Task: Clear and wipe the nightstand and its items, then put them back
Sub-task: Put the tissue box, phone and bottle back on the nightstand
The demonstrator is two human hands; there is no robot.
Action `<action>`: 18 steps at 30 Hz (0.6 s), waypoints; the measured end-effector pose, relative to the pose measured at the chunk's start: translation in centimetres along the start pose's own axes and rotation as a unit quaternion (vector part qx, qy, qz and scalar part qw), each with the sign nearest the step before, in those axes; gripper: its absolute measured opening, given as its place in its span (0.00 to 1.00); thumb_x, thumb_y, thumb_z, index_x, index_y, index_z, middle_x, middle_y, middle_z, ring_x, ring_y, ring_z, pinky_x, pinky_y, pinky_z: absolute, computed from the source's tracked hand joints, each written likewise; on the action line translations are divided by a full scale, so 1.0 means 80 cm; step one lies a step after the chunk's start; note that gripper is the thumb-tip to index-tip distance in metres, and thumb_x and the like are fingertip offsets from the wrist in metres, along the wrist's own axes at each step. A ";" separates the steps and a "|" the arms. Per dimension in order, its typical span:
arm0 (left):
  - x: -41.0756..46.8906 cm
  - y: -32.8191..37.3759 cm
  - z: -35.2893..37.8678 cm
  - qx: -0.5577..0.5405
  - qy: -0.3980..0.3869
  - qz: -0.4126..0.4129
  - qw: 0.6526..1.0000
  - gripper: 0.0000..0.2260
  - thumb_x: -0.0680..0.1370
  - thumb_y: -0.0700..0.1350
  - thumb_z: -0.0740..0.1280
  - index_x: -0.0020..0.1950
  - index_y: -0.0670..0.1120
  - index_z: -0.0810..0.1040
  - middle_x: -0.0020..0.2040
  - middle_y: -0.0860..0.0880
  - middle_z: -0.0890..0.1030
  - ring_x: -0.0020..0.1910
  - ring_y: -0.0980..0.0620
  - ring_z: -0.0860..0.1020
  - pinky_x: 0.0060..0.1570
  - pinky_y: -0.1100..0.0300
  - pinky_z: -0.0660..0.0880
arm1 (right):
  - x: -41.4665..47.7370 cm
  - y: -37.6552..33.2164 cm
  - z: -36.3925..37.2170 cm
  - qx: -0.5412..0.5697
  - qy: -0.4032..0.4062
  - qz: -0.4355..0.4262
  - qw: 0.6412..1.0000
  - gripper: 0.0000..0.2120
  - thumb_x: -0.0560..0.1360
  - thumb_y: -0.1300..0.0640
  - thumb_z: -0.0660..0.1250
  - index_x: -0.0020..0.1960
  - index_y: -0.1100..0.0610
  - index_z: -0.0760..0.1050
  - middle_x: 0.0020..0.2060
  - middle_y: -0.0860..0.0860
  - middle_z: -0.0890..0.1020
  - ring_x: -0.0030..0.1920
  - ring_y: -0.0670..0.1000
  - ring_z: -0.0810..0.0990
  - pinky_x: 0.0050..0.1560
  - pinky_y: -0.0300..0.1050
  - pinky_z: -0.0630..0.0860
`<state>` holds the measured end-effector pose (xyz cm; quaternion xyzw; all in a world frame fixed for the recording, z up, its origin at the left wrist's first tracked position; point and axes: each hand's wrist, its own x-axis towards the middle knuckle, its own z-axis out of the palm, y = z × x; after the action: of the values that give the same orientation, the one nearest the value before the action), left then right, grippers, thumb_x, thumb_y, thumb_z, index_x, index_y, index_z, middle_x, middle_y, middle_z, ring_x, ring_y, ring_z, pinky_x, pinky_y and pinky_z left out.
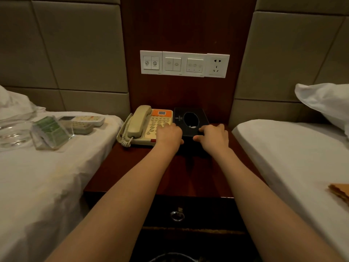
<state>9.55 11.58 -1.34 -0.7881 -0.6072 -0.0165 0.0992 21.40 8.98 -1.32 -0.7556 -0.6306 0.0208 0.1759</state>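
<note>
So the dark wooden nightstand only had two things on it, both pushed to its back edge: a beige phone at the back left and a black tissue box touching it at the back right. The bed left of the nightstand carried two remotes nearest the nightstand, then a clear card holder with green cards, then a glass ashtray farthest out. The bed right of the nightstand had a white pillow and, well away from the nightstand, something flat and orange-brown, cut off by the frame.
</note>
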 end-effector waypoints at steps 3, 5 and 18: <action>0.012 -0.003 0.002 -0.006 0.006 0.004 1.000 0.18 0.80 0.51 0.61 0.66 0.42 0.69 0.62 0.43 0.73 0.62 0.43 0.71 0.60 0.51 0.66 | 0.011 -0.002 0.002 0.017 -0.004 0.010 1.000 0.21 0.77 0.47 0.63 0.67 0.55 0.71 0.63 0.57 0.74 0.68 0.59 0.62 0.64 0.51 0.63; 0.017 -0.003 0.005 -0.002 0.014 0.007 1.000 0.18 0.80 0.50 0.61 0.65 0.41 0.69 0.62 0.43 0.73 0.62 0.43 0.72 0.60 0.51 0.66 | 0.017 -0.003 0.005 0.023 -0.004 0.016 1.000 0.20 0.77 0.48 0.63 0.67 0.55 0.71 0.63 0.57 0.74 0.69 0.59 0.61 0.64 0.52 0.63; 0.032 -0.002 0.008 0.000 0.027 0.001 1.000 0.17 0.80 0.49 0.61 0.64 0.41 0.70 0.63 0.42 0.73 0.62 0.43 0.72 0.59 0.51 0.67 | 0.024 -0.007 0.012 0.060 0.010 0.042 0.997 0.18 0.78 0.52 0.63 0.67 0.55 0.70 0.63 0.57 0.71 0.67 0.59 0.64 0.63 0.53 0.67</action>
<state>10.02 14.17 -1.61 -0.7881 -0.6034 -0.0376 0.1162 21.05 11.15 -1.68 -0.7696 -0.5943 0.0587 0.2259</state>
